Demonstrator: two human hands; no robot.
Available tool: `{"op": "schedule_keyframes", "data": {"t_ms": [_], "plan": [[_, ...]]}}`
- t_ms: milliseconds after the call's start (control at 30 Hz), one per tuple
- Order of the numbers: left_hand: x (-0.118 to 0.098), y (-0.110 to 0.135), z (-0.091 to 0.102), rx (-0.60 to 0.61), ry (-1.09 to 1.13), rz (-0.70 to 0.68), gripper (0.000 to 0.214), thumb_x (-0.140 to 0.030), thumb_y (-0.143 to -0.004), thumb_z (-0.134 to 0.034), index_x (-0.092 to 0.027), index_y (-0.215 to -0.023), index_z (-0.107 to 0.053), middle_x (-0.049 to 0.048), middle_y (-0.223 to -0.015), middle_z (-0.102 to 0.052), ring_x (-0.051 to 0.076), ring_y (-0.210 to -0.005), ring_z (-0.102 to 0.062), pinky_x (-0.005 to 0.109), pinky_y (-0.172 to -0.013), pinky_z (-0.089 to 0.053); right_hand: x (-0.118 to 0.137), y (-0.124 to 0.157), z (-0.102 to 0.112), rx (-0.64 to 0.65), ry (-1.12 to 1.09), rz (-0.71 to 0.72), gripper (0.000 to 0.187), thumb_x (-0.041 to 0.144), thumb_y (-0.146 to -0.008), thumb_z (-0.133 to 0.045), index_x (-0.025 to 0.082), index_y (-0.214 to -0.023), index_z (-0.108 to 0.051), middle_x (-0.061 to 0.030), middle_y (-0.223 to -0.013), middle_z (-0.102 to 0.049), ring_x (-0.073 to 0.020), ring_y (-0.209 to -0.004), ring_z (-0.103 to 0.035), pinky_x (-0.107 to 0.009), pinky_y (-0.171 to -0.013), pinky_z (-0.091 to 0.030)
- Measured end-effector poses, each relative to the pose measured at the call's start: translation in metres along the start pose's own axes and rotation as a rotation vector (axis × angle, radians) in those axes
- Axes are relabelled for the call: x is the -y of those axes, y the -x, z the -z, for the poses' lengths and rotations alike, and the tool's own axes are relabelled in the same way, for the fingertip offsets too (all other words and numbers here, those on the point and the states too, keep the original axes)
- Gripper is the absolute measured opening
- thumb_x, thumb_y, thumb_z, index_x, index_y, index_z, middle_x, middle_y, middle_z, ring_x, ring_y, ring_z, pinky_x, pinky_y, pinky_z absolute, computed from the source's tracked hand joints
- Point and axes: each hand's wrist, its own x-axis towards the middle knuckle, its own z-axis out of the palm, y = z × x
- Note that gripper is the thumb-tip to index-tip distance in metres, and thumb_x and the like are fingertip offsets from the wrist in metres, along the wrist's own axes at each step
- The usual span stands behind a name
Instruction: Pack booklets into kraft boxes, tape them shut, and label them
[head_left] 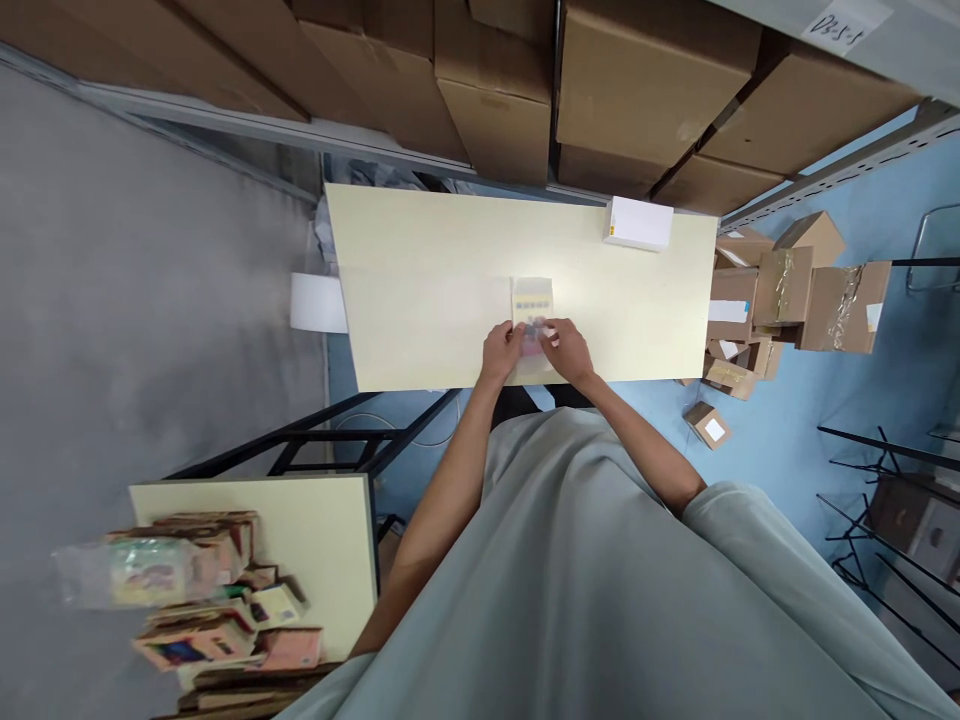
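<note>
A small flat printed packet [533,300], pale yellow with a pink lower part, lies near the front edge of the cream table [435,290]. Its print is blurred, and a clear or whitish strip shows along its far end. My left hand [502,352] grips the packet's left edge, thumb on top. From the right, my right hand [568,352] has its fingers closed in a pinch at the packet's right side. Both hands cover part of its near half.
A white box [639,223] stands at the table's back right. Cardboard boxes [630,90] fill the shelf behind. More cartons [772,290] are piled on the right. At the lower left, a side table [330,560] bears stacks of printed packs [202,630].
</note>
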Motion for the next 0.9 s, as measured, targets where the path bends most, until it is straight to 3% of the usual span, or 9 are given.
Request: {"op": "schedule_keyframes", "data": {"t_ms": [100, 233, 367, 433, 533, 600, 733, 900], "plan": [[0.005, -0.007, -0.001, -0.056, -0.103, 0.049, 0.032, -0.036, -0.102, -0.069, -0.026, -0.077, -0.051, 0.0017, -0.076, -0.063, 0.022, -0.084, -0.063, 0.032, -0.083, -0.051, -0.011, -0.007, 0.008, -0.053, 0.013, -0.174, 0.031, 0.025, -0.108, -0.064, 0.018, -0.138, -0.069, -0.0168, -0.140, -0.076, -0.0256, -0.107, -0.082, -0.041, -0.104, -0.064], [0.003, -0.008, -0.007, -0.189, -0.072, 0.162, 0.019, -0.031, -0.095, -0.079, -0.024, -0.101, -0.063, 0.0038, -0.096, -0.077, 0.022, -0.091, -0.072, 0.034, -0.088, -0.055, -0.017, -0.014, 0.008, -0.011, -0.024, -0.302, 0.031, 0.026, -0.107, -0.066, 0.017, -0.136, -0.071, -0.0147, -0.129, -0.083, -0.0288, -0.116, -0.081, -0.042, -0.107, -0.062], [0.001, -0.004, -0.006, -0.208, -0.131, 0.067, 0.008, -0.026, -0.102, -0.069, -0.023, -0.110, -0.069, 0.0066, -0.107, -0.080, 0.023, -0.093, -0.074, 0.036, -0.094, -0.058, -0.014, -0.018, -0.006, -0.029, -0.064, -0.330, 0.027, 0.027, -0.103, -0.068, 0.017, -0.128, -0.074, -0.0129, -0.120, -0.084, -0.0280, -0.114, -0.080, -0.041, -0.105, -0.062], [0.002, -0.004, -0.002, -0.207, -0.191, 0.007, 0.012, -0.019, -0.102, -0.064, -0.022, -0.110, -0.073, 0.0107, -0.116, -0.079, 0.025, -0.097, -0.076, 0.040, -0.099, -0.059, -0.012, -0.019, -0.013, -0.067, -0.092, -0.334, 0.020, 0.027, -0.101, -0.069, 0.020, -0.119, -0.074, -0.0093, -0.111, -0.083, -0.0264, -0.107, -0.079, -0.039, -0.100, -0.062], [0.005, -0.005, 0.008, -0.150, -0.210, -0.031, 0.020, -0.015, -0.099, -0.064, -0.020, -0.113, -0.077, 0.0139, -0.125, -0.080, 0.027, -0.103, -0.078, 0.042, -0.105, -0.059, -0.008, -0.017, -0.019, -0.108, -0.099, -0.323, 0.006, 0.027, -0.098, -0.070, 0.023, -0.100, -0.072, -0.0051, -0.094, -0.077, -0.0259, -0.098, -0.075, -0.038, -0.091, -0.062], [0.007, -0.006, 0.015, -0.096, -0.173, -0.016, 0.023, -0.016, -0.099, -0.066, -0.021, -0.118, -0.079, 0.0118, -0.120, -0.082, 0.026, -0.101, -0.079, 0.042, -0.105, -0.060, -0.004, -0.014, -0.022, -0.142, -0.092, -0.317, 0.004, 0.026, -0.096, -0.069, 0.023, -0.094, -0.070, -0.0053, -0.094, -0.075, -0.0251, -0.094, -0.073, -0.036, -0.087, -0.060], [0.012, -0.011, 0.026, 0.002, -0.117, -0.011, 0.032, -0.015, -0.097, -0.066, -0.021, -0.125, -0.079, 0.0085, -0.114, -0.084, 0.024, -0.094, -0.080, 0.039, -0.100, -0.063, 0.015, -0.001, -0.030, -0.258, -0.119, -0.312, 0.005, 0.025, -0.099, -0.066, 0.022, -0.103, -0.068, -0.0082, -0.112, -0.076, -0.0200, -0.083, -0.071, -0.034, -0.083, -0.058], [0.019, -0.022, 0.044, 0.179, -0.088, -0.044, 0.036, -0.020, -0.097, -0.067, -0.020, -0.131, -0.079, 0.0112, -0.122, -0.085, 0.026, -0.101, -0.083, 0.041, -0.103, -0.065, 0.052, 0.017, -0.044, -0.349, -0.080, -0.278, 0.011, 0.027, -0.105, -0.064, 0.022, -0.113, -0.067, -0.0064, -0.114, -0.076, -0.0189, -0.082, -0.071, -0.034, -0.083, -0.057]]}}
